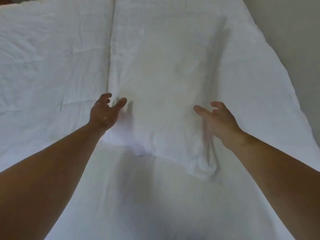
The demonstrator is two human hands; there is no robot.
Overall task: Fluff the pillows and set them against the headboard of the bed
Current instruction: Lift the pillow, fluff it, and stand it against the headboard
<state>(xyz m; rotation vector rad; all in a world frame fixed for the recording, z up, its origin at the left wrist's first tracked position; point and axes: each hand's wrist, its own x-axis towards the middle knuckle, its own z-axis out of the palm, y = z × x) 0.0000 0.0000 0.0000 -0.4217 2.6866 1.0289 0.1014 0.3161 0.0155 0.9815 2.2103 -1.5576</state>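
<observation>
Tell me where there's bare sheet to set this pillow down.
Bare sheet lies between the forearms, below the right pillow. Further up is crowded: left pillow and right pillow sit edge to edge, with the left hand and right hand open over the pillow.

we see a white sheet [138, 205] spread over the bed, softly lit, and a plain pale grey wall [294, 40] at upper right.

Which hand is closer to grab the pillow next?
Probably the left hand: its fingers curl at the pillow's left edge, seemingly touching. The right hand is open and looks slightly lifted over the pillow's right part.
</observation>
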